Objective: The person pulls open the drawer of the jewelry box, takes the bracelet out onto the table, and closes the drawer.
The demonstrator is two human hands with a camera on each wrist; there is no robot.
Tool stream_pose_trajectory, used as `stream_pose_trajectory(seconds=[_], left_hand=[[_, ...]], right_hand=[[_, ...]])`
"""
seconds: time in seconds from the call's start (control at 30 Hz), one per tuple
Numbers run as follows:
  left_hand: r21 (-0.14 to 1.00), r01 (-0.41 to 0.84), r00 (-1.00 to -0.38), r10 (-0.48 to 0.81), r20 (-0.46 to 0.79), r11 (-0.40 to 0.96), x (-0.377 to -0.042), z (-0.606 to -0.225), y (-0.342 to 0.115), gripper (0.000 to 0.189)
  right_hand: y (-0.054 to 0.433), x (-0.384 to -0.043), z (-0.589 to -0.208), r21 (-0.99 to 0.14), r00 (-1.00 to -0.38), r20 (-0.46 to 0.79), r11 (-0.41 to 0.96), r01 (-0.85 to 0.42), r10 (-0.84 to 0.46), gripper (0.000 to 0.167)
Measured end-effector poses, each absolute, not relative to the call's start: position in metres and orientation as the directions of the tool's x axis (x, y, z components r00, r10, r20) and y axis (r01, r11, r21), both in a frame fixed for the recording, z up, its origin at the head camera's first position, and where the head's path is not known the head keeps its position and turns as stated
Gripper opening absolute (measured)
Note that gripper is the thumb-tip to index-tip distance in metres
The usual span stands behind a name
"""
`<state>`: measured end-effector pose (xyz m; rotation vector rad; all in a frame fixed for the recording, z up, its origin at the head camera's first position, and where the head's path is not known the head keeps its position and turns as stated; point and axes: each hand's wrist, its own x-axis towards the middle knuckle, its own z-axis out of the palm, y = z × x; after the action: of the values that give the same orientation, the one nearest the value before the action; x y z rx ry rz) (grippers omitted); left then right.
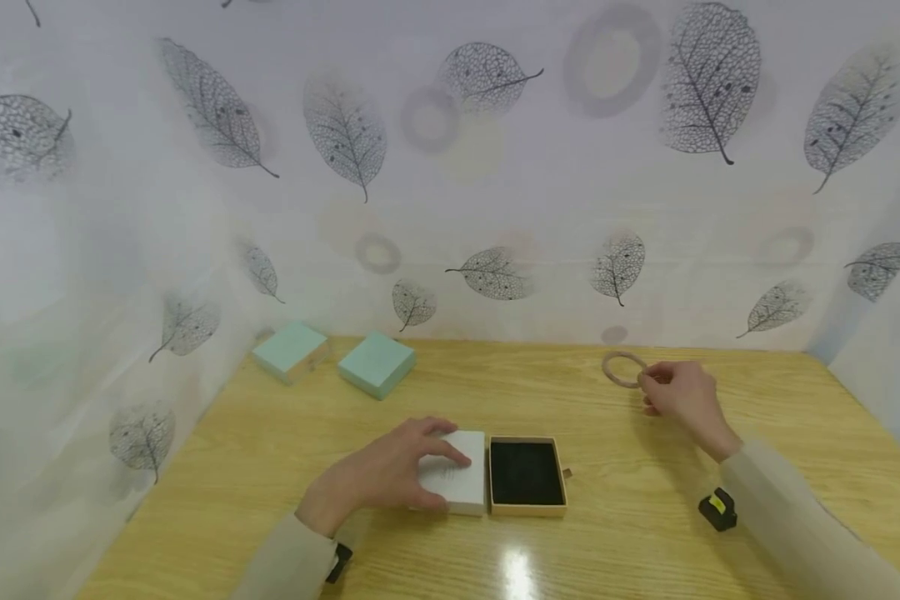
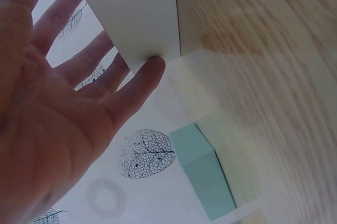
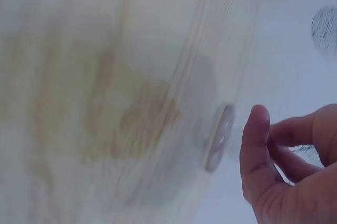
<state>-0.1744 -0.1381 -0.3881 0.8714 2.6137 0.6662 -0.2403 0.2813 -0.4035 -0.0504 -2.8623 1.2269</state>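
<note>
My left hand point(image 1: 378, 467) spans a white square box lid point(image 1: 457, 487), thumb at its near edge and fingers over its top and far edge. In the left wrist view, a fingertip presses the side of the white lid point(image 2: 134, 13). My right hand point(image 1: 682, 400) is at a pinkish bangle point(image 1: 609, 372) near the table's back edge. Its thumb and index finger overlap the bangle's right edge in the head view. The right wrist view shows the bangle point(image 3: 218, 140) nearly edge-on, with a narrow gap beside the fingertips; I cannot tell whether they pinch it.
An open shallow box tray point(image 1: 527, 473) with black lining and a small pull tab lies right of the lid. Two mint-green boxes point(image 1: 375, 364) stand at the back left of the wooden table point(image 1: 630, 542). A leaf-printed curtain point(image 1: 330, 258) hangs behind.
</note>
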Motion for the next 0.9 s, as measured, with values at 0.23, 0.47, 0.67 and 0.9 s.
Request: stream_pose_trajectory(seconds=[0.23,0.47,0.67,0.9], left_hand=[[0.517,0.504,-0.763,0.637,-0.108,0.692,-0.175,-0.394,-0.142,0.047],[0.514,0.512,-0.765,0.637,-0.091,0.688,-0.173,-0.395,-0.142,0.047],[0.509,0.510,-0.770,0.632,-0.088,0.693,-0.171,-0.394,-0.141,0.047],[0.496,0.523,-0.766,0.638,-0.085,0.693,-0.171,-0.392,-0.141,0.046]], right_hand=[[0.243,-0.191,-0.400,-0.800,-0.978,-0.175,0.596,0.073,-0.115,0.031],[0.217,-0.162,-0.409,-0.897,-0.927,-0.244,0.431,0.104,-0.286,0.033],[0.200,-0.153,-0.413,-0.937,-0.909,-0.245,0.321,0.134,-0.337,0.035],[0.188,-0.152,-0.416,-0.937,-0.916,-0.261,0.308,0.165,-0.306,0.036]])
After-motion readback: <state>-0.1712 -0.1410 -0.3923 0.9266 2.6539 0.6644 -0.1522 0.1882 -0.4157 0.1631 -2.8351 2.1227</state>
